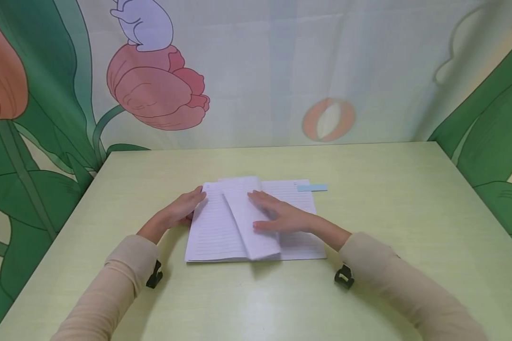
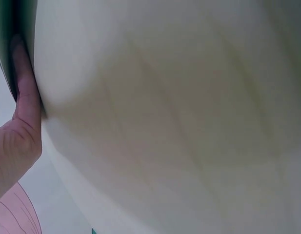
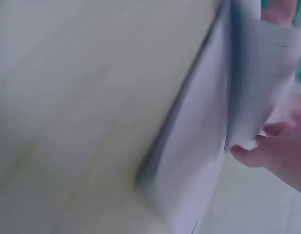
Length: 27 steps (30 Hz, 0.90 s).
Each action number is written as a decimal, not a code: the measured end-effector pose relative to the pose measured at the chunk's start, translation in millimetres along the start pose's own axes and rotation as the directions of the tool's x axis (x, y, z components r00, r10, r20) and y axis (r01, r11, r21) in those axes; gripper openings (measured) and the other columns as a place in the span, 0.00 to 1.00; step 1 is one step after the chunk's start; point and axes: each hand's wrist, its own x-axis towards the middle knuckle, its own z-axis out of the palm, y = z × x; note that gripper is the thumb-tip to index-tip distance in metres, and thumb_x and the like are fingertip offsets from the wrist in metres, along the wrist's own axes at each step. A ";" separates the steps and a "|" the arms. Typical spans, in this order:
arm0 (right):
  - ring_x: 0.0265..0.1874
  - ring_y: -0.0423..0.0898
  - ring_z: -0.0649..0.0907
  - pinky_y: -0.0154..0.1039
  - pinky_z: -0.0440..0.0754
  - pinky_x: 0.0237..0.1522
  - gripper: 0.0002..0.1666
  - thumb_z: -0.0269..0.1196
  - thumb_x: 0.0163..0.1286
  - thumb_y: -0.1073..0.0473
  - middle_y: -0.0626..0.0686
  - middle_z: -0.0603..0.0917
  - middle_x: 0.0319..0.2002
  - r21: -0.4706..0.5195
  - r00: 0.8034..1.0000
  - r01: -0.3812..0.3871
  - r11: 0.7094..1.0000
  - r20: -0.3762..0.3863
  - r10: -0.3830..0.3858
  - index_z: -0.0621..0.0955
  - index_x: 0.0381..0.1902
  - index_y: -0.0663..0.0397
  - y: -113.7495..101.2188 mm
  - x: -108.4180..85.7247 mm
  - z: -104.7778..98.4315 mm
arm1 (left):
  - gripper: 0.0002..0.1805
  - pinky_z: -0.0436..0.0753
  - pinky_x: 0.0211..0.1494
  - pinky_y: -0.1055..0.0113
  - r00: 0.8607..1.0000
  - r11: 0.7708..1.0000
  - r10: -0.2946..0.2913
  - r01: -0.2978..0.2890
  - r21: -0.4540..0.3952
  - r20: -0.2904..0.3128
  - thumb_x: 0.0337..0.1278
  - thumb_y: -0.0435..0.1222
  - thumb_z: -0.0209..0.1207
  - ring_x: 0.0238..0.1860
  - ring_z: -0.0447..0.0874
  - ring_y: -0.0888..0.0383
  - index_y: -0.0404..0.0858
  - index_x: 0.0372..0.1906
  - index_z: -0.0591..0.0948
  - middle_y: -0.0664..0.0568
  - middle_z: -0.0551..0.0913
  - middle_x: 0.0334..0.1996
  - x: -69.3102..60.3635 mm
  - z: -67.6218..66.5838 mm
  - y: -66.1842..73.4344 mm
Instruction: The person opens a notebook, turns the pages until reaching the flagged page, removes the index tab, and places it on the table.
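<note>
A lined notebook (image 1: 217, 227) lies spread on the table, with a turning page (image 1: 249, 227) standing up and curling over its middle. My right hand (image 1: 286, 215) touches this page with thumb and fingers spread apart. In the right wrist view, the thumb of that hand (image 3: 282, 151) lies against the edge of the curled page (image 3: 267, 73). At the notebook's left edge rests my left hand (image 1: 183, 206), its fingertips at the upper left side. One straight finger of the left hand (image 2: 23, 126) shows in the left wrist view; its other fingers are mostly hidden.
A light blue tab (image 1: 317, 188) sticks out past the notebook's upper right side. The pale table (image 1: 256, 298) reaches back to a printed curtain (image 1: 247, 71) with flowers and leaves. Dark wrist bands (image 1: 344, 277) hang under both sleeves.
</note>
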 end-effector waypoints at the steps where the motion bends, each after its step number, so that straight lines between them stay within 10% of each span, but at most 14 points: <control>1: 0.69 0.49 0.45 0.49 0.45 0.65 0.44 0.58 0.63 0.44 0.50 0.45 0.71 -0.040 0.999 0.014 0.999 0.031 -0.013 0.52 0.71 0.45 -2.3 2.1 4.5 | 0.34 0.78 0.33 0.63 1.000 1.000 0.000 0.000 -0.016 -0.001 0.68 0.54 0.34 0.29 0.78 0.55 0.36 0.69 0.53 0.42 0.76 0.37 -0.7 0.3 0.8; 7: 0.69 0.54 0.40 0.61 0.43 0.62 0.42 0.58 0.62 0.42 0.55 0.45 0.71 -0.304 0.978 0.076 0.950 0.208 -0.011 0.58 0.70 0.49 -13.5 7.8 25.0 | 0.41 0.78 0.27 0.64 1.000 0.994 0.011 -0.009 -0.106 0.016 0.66 0.59 0.24 0.22 0.80 0.56 0.25 0.48 0.71 0.47 0.81 0.22 -3.9 1.6 3.1; 14: 0.69 0.55 0.40 0.62 0.44 0.61 0.42 0.58 0.62 0.42 0.55 0.46 0.71 -0.385 0.972 0.093 0.918 0.234 -0.001 0.58 0.69 0.49 -17.6 8.2 26.5 | 0.31 0.78 0.32 0.64 1.000 0.998 0.006 -0.005 -0.061 0.006 0.70 0.51 0.33 0.28 0.79 0.55 0.35 0.68 0.54 0.41 0.77 0.37 -2.4 0.6 0.6; 18: 0.68 0.55 0.49 0.56 0.50 0.63 0.37 0.58 0.63 0.47 0.56 0.55 0.69 -0.354 0.977 0.127 0.927 0.207 -0.055 0.64 0.66 0.56 -12.4 5.7 18.1 | 0.38 0.78 0.34 0.62 0.999 0.998 0.043 -0.042 -0.037 0.023 0.68 0.36 0.44 0.30 0.78 0.55 0.43 0.71 0.34 0.37 0.73 0.44 1.9 1.2 -3.9; 27: 0.60 0.54 0.68 0.47 0.61 0.61 0.30 0.60 0.63 0.53 0.59 0.71 0.59 -0.317 0.993 0.108 0.942 0.073 -0.089 0.71 0.59 0.63 7.0 -9.5 -5.3 | 0.39 0.78 0.33 0.62 0.999 0.999 0.041 -0.041 -0.027 0.013 0.66 0.33 0.46 0.28 0.78 0.55 0.42 0.71 0.35 0.39 0.75 0.39 3.6 0.2 -4.9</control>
